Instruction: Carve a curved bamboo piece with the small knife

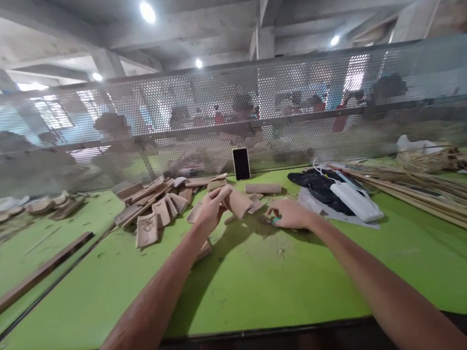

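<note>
My left hand is closed on a curved tan bamboo piece, raised over the green table with its broad face tilted. To the right, my right hand is low over the tabletop with its fingers curled. A small teal thing shows at those fingertips, too small to name. Behind the hands lies another rolled bamboo piece. Several flat and curved bamboo pieces are heaped to the left of my left hand, some leaning on each other.
A dark upright tablet or phone stands against the perforated metal screen. On the right are black cloth, a white object and long thin strips. A wooden bar lies at left. People sit beyond the screen.
</note>
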Demonstrator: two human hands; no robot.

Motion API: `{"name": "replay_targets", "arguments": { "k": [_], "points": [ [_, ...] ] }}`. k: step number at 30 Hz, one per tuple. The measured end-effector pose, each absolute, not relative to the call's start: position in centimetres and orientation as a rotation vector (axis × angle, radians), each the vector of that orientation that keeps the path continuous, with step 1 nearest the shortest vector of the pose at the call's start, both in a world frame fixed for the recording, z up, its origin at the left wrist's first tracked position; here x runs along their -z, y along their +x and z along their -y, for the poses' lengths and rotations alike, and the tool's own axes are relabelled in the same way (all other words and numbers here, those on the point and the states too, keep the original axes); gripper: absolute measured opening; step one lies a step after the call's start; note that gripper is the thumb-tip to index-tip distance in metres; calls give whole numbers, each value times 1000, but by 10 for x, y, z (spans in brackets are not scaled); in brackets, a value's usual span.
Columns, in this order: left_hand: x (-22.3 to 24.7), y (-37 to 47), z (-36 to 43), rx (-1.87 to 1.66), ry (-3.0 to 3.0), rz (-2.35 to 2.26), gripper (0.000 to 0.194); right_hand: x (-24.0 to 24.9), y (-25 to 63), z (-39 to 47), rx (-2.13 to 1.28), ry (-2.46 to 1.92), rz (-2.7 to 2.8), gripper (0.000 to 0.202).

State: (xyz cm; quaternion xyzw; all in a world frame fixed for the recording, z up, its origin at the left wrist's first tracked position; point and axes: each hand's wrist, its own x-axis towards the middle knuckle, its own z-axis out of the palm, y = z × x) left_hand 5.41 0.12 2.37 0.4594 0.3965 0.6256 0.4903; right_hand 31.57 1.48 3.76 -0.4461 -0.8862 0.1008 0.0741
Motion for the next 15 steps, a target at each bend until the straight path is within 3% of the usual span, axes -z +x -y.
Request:
{"name": "replay_targets", "arguments": {
  "k": [4, 7, 10, 13, 15],
  "points": [
    [-17, 54, -2, -1521, 888, -851, 35, -33, 314, -17, -254, -1333, 2597, 20],
    [-18, 53, 2, -1535, 768, -838, 26, -32, 314, -17, -225, -1347, 2590, 24],
    [-22, 52, 9, -1484, 759, -960, 27, -34, 315, -16, -239, -1427, 2672, 33],
    [-25, 50, 14, -1379, 782, -1102, 31, -36, 316, -15, -245, -1438, 2626, 17],
    [-25, 51, 14, -1338, 780, -1121, 30, -36, 313, -13, -296, -1309, 2530, 17]
  ]
}}
